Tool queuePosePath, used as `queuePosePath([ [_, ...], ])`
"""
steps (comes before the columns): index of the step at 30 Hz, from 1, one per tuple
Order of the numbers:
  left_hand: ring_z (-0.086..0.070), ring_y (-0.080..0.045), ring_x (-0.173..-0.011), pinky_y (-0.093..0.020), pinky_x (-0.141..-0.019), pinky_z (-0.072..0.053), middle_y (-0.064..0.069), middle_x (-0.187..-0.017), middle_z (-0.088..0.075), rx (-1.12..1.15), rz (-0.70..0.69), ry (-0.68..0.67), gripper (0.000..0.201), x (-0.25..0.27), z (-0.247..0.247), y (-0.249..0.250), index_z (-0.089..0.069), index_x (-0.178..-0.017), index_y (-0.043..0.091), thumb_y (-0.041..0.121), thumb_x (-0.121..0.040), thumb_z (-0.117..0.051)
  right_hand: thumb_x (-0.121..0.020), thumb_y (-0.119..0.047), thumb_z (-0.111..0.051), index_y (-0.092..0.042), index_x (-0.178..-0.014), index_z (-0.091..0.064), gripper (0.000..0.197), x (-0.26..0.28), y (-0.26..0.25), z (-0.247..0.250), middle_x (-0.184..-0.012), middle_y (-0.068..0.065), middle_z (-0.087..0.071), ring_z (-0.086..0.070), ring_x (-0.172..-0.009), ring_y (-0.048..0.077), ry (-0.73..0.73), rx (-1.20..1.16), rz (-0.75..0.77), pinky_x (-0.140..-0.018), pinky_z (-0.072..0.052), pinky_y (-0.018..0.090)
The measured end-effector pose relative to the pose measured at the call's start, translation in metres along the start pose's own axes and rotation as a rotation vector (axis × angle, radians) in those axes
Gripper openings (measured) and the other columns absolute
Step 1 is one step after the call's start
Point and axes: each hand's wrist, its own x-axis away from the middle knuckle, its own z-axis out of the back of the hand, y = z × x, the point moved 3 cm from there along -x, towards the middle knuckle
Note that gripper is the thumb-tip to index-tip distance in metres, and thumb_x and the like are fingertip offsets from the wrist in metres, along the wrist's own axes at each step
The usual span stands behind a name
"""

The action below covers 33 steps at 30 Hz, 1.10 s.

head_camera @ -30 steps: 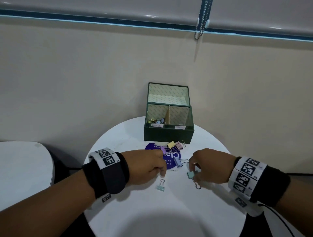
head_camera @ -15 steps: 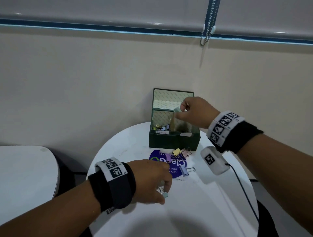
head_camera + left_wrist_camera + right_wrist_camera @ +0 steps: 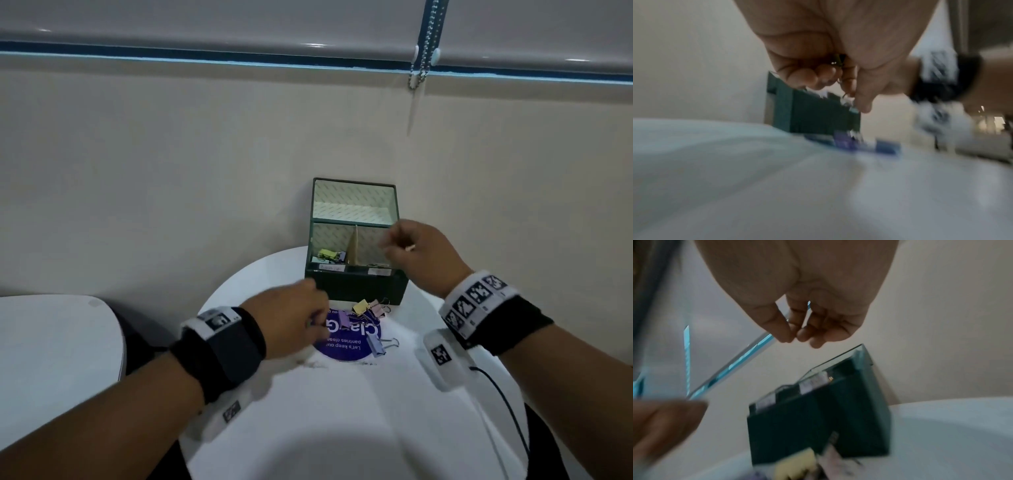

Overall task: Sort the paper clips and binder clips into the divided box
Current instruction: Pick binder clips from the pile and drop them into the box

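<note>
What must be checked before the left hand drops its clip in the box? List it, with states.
1. Left hand grips the binder clip: ok.
2. Box lid open: ok.
3. Left compartment holds coloured binder clips, so it matches: ok.
4. Right hand clear of the box: not ok, it hangs over the right compartment.
5. Right hand empty: ok, no clip shows in its curled fingers.
6. Labels readable: cannot tell, too blurred.

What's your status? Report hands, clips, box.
Left hand grips a binder clip above the table. Right hand over the box, fingers curled, nothing seen held. Loose clips lie before the box. Nothing in the way.
</note>
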Motion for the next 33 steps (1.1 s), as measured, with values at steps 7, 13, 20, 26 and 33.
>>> queuePosePath([
  [7, -0.053, -0.012, -0.081, -0.027, -0.074, -0.045, 0.007, -0.099, -0.048, 0.025, 0.095, 0.243, 0.018, -0.066, 0.052, -0.022, -0.050, -0.090, 0.027, 0.043, -0.095, -0.057, -0.090, -0.025, -0.066, -0.031, -0.108, -0.071, 0.020, 0.048, 0.039, -0.019, -0.112, -0.012, -0.065, -0.061, -0.098, 0.010, -0.348, 0.442, 0.072, -0.090, -0.053, 0.029],
  [13, -0.059, -0.019, -0.094, -0.033, -0.082, -0.049, -0.002, -0.110, -0.063, -0.118, 0.130, 0.070, 0.028, -0.116, 0.045, -0.015, -0.062, -0.110, 0.021, 0.043, -0.092, -0.062, -0.095, -0.028, -0.057, -0.040, -0.143, -0.053, 0.049, 0.050, 0.050, -0.031, -0.148, -0.013, -0.050, -0.051, -0.130, 0.016, -0.373, 0.521, 0.000, -0.109, -0.047, 0.036],
  [20, -0.058, -0.016, -0.087, -0.033, -0.079, -0.051, 0.008, -0.101, -0.057, -0.157, -0.019, 0.290, 0.012, -0.081, 0.045, 0.010, -0.063, -0.103, 0.029, 0.033, -0.094, -0.057, -0.088, -0.034, -0.068, -0.033, -0.109, -0.066, 0.021, 0.049, 0.052, -0.036, -0.118, -0.009, -0.055, -0.058, -0.108, 0.016, -0.437, 0.549, -0.005, -0.092, -0.055, 0.035],
  [26, -0.059, -0.017, -0.105, -0.034, -0.089, -0.051, 0.006, -0.116, -0.062, -0.324, -0.079, -0.198, 0.034, -0.063, -0.005, 0.032, -0.060, -0.124, 0.030, 0.045, -0.093, -0.056, -0.088, -0.012, -0.064, -0.032, -0.099, -0.059, 0.024, 0.053, 0.051, -0.033, -0.103, -0.011, -0.066, -0.063, -0.092, 0.015, -0.452, 0.462, -0.113, -0.083, -0.058, 0.033],
  [33, -0.056, -0.019, -0.113, -0.032, -0.091, -0.049, 0.005, -0.127, -0.056, -0.241, -0.014, -0.237, 0.044, -0.061, -0.015, 0.030, -0.052, -0.133, 0.029, 0.026, -0.091, -0.063, -0.086, -0.018, -0.054, -0.030, -0.101, -0.057, 0.019, 0.053, 0.048, -0.022, -0.097, -0.010, -0.058, -0.060, -0.083, 0.014, -0.320, 0.533, -0.186, -0.066, -0.045, 0.025],
])
